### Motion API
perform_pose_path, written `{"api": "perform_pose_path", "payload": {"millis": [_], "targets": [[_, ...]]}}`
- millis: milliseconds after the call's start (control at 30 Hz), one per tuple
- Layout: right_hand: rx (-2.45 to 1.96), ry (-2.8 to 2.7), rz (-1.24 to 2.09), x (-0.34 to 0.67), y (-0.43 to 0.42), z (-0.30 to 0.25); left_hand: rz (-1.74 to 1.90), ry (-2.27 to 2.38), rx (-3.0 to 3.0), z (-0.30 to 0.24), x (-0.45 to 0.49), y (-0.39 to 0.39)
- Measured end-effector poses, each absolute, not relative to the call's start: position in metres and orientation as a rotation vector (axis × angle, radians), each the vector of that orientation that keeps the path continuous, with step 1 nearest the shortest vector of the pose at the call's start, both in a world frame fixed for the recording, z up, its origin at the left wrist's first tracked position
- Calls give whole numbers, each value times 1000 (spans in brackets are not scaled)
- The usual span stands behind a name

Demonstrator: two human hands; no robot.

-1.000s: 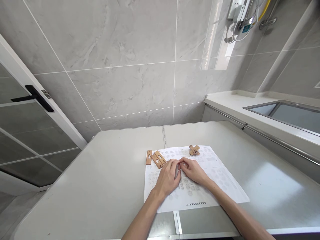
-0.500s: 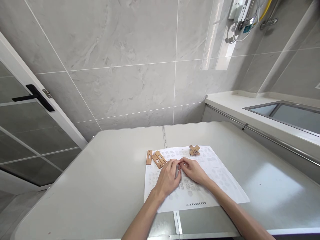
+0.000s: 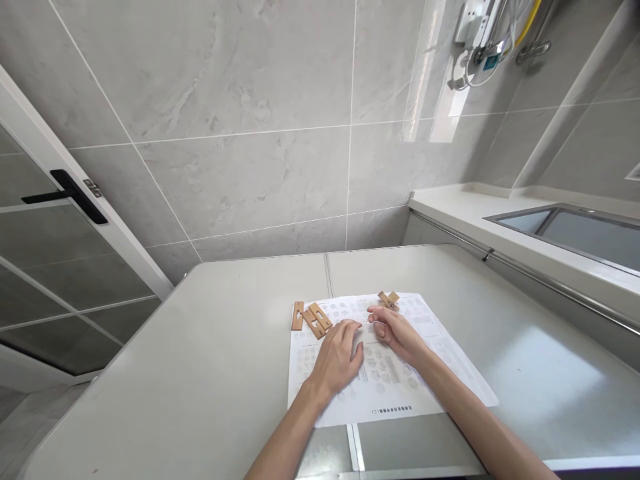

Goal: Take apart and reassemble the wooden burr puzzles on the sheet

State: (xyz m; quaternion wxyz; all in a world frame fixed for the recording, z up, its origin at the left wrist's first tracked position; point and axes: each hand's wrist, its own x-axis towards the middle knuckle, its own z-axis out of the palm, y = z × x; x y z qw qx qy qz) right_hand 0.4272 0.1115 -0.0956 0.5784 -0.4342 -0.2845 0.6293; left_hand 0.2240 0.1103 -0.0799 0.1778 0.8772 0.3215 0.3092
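Observation:
A white printed sheet (image 3: 400, 380) lies on the grey tabletop (image 3: 210, 373). My left hand (image 3: 339, 357) rests flat on the sheet, fingers stretched out and together, holding nothing. Just beyond its fingertips lie flat notched wooden pieces (image 3: 311, 317) at the sheet's top left corner. My right hand (image 3: 395, 331) is on the sheet further right, fingers loosely curled, its tips close to a small cluster of joined wooden pieces (image 3: 389, 299) at the sheet's top edge. Whether it touches the cluster or holds anything is unclear.
A tiled wall (image 3: 250, 133) rises behind the table. At the left is a glass door with a black handle (image 3: 65, 193). On the right runs a white counter (image 3: 465, 207) with a steel sink (image 3: 575, 230). Pipes and a socket (image 3: 487, 33) hang top right.
My right hand has left my left hand and moved up and right toward the joined wooden cluster. My left hand stays put on the sheet.

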Motion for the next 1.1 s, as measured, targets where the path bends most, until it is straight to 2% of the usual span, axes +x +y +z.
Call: {"api": "perform_pose_path", "payload": {"millis": [167, 400, 733, 1100], "targets": [[-786, -362, 1612, 434, 117, -96, 870, 919, 2490, -81, 224, 110], [-614, -254, 1663, 441, 119, -99, 841, 922, 2508, -81, 224, 109], [-665, -434, 1552, 448, 122, -107, 871, 891, 2499, -82, 224, 110], [-616, -326, 1584, 449, 121, -108, 818, 906, 2506, -80, 225, 109]]}}
